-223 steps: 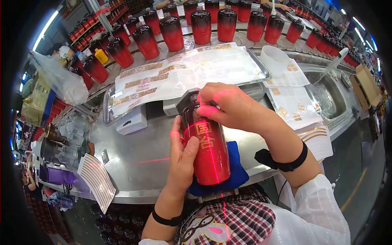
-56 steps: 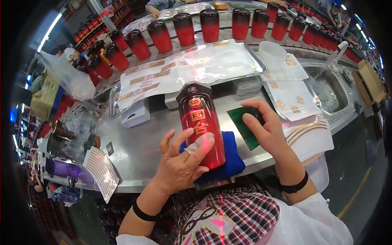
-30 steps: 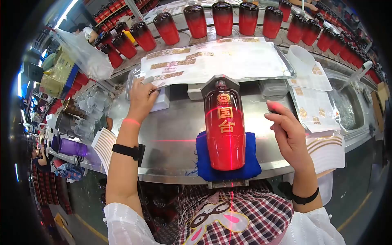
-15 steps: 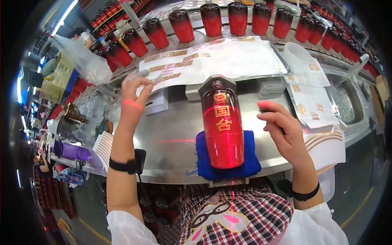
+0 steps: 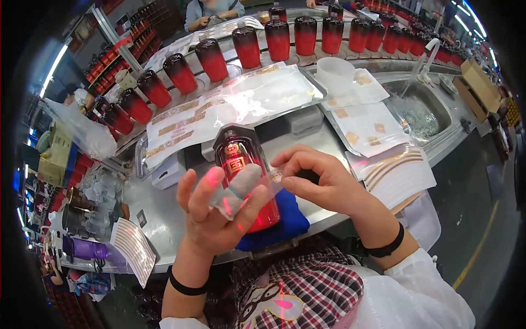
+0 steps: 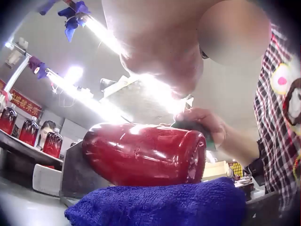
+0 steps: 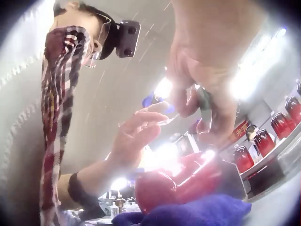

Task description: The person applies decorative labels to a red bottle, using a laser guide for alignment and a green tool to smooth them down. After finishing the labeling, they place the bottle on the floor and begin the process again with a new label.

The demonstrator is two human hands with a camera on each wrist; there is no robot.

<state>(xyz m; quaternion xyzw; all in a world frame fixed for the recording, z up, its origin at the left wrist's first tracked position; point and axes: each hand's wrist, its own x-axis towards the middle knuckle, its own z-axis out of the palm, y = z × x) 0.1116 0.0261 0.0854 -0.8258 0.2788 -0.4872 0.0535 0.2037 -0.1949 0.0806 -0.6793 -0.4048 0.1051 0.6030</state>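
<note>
A red bottle with a dark top and gold characters (image 5: 233, 149) lies tilted on a folded blue cloth (image 5: 290, 218), its neck against an angular grey stand. Above it my left hand (image 5: 213, 227), one finger wrapped in a pale covering (image 5: 244, 182), pinches a small clear film (image 5: 267, 185). The fingertips of my right hand (image 5: 329, 181) meet the film's other side. That hand also keeps a dark green flat piece (image 6: 201, 129) in its curled fingers, beyond the bottle (image 6: 141, 153) in the left wrist view. The right wrist view shows the left fingertips (image 7: 157, 117) on a whitish sliver.
A metal tray (image 5: 315, 90) bears white sheets with gold decals. More decal sheets (image 5: 378, 129) lie at right, near a sink (image 5: 438, 118) with running water. Red bottles (image 5: 276, 41) line a curved conveyor behind. A striped sheet (image 5: 133, 249) overhangs the left table edge.
The left hand has come from the tray's left end to over the bottle, bringing a clear film. The right hand has moved in to meet it. The head view has shifted.
</note>
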